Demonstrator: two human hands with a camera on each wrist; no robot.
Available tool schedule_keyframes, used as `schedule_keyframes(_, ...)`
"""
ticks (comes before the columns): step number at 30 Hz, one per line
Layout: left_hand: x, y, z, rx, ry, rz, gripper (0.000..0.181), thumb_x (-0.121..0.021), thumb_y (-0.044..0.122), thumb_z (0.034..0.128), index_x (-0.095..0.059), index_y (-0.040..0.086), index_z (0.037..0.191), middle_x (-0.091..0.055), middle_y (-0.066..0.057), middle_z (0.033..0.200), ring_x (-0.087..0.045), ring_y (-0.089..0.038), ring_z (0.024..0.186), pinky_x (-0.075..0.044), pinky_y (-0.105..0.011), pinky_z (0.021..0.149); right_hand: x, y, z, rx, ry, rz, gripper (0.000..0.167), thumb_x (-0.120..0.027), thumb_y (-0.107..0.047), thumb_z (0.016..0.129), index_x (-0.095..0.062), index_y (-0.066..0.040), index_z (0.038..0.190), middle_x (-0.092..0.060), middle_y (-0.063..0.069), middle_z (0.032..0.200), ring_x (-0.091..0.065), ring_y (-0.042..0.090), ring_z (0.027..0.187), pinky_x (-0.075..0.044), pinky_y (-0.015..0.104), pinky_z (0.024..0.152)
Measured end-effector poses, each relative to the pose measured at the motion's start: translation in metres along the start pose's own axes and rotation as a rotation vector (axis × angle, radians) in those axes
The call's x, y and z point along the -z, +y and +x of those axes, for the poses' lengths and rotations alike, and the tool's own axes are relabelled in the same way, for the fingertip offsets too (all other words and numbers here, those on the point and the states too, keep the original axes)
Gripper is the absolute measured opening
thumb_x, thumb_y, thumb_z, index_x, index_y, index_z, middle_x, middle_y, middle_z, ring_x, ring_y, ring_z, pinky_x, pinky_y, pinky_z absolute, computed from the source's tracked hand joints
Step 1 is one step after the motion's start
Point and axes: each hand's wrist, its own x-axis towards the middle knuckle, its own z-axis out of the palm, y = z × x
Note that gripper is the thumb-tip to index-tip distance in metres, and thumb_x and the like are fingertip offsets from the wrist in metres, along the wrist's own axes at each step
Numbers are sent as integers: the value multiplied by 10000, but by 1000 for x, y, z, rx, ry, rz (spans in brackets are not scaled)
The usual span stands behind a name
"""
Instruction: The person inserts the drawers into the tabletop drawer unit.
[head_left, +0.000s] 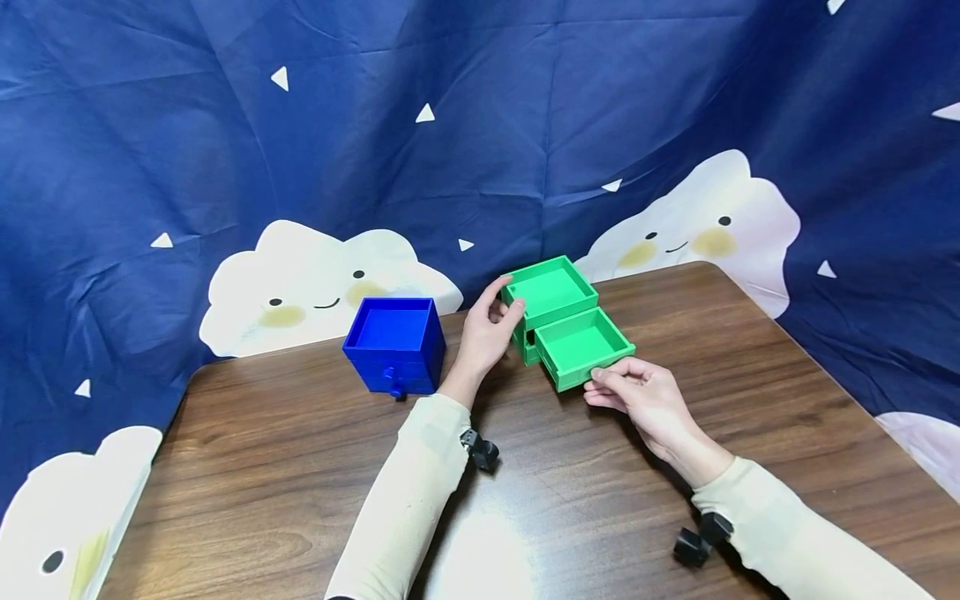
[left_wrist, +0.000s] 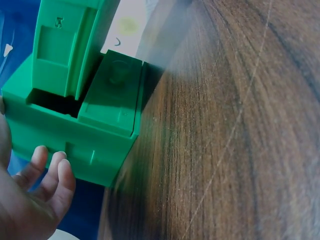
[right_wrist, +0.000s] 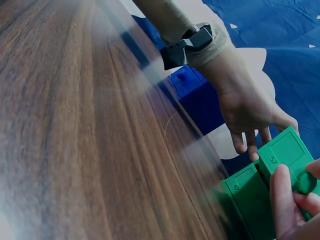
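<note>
A green drawer box (head_left: 561,314) with an open tray on top stands near the table's back edge. Its upper drawer (head_left: 573,380) sticks well out toward me, with nothing visible inside. The left hand (head_left: 486,335) grips the box's left side, thumb by the front edge and index finger by the rear corner; its other fingers (left_wrist: 64,185) lie loosely bent along the side wall. With thumb and fingers, the right hand (head_left: 647,398) pinches the round knob (right_wrist: 306,182) on the drawer's front. Beneath it the lower drawer (left_wrist: 113,90) sits flush in the box.
Left of the green box, a similar blue drawer box (head_left: 369,365) with knobs on its front stands close to the left forearm. Behind the wooden table (head_left: 285,483) hangs a dark blue curtain (head_left: 480,108) with white clouds. Small black devices are strapped to both wrists.
</note>
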Motion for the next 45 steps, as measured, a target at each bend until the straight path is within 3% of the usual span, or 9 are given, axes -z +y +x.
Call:
schedule_keyframes(17,0,0,-2,6,-9,-5,478,-695,266,1061,-611,228,1530,-527,32,928,-484,-95,747,-427,-245,719,-5,9,4,-2,10,-21,153,-680,13,1028,-724,-15,884,-802,58,879,-808,145,797,-668,318,813)
schedule_keyframes(45,-1,0,-1,1,-7,-7,482,-690,263,1064,-607,212,1536,-518,34,925,-483,-152,764,-422,-229,723,-15,7,25,-26,32,-27,143,-685,-48,1045,-720,-53,907,-803,49,832,-809,141,784,-669,321,812)
